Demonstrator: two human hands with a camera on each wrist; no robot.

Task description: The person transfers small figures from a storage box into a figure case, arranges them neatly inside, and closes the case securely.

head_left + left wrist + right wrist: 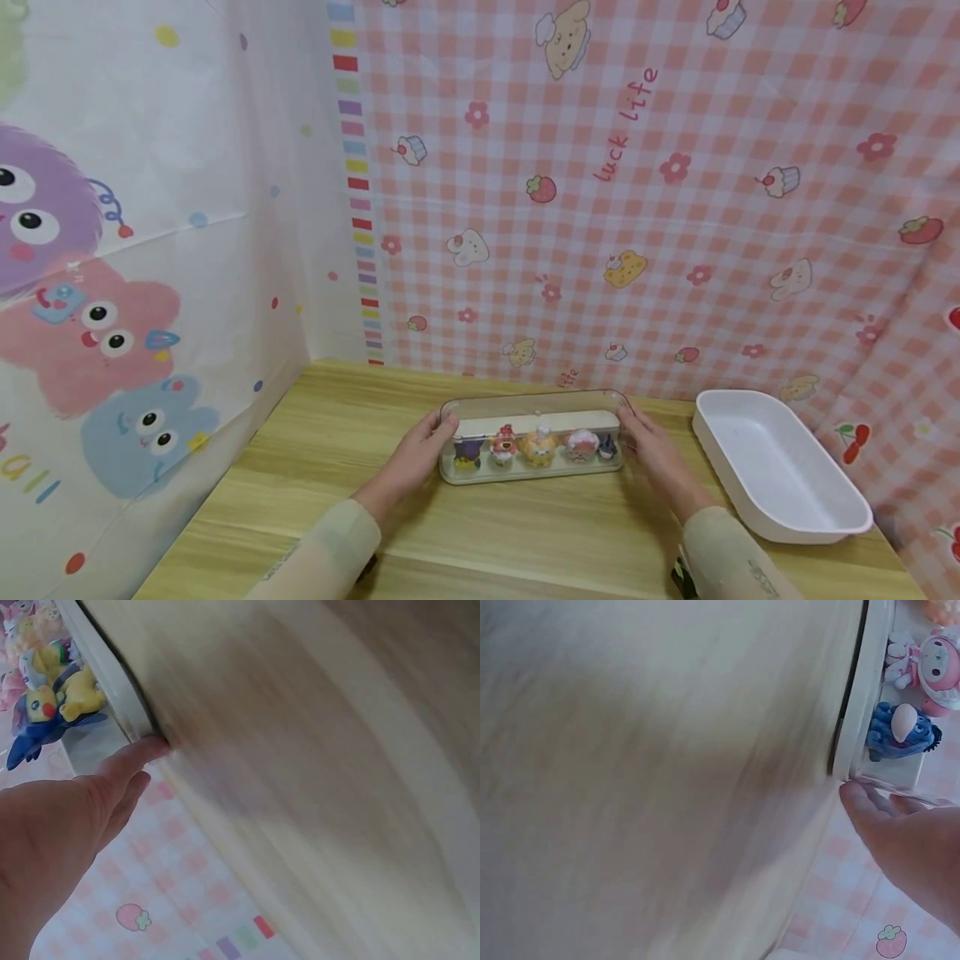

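Note:
A long, clear display box (528,478) with a pale base is at or just above the tabletop; I cannot tell which. Inside it, several small figurines stand in a row, among them an orange one (538,448), a yellow one in blue (41,706) and a blue donkey (901,733). My left hand (417,452) holds the box's left end, its thumb reaching the lower corner in the left wrist view. At the opposite end, my right hand (663,459) grips the box, with the fingers behind it partly hidden.
To the right of the box, a white plastic tub (780,467) stands on the wooden table (300,500). A pink checked cloth (480,200) hangs behind the table's far edge. On the left hangs a white cloth (247,275) with cartoon prints.

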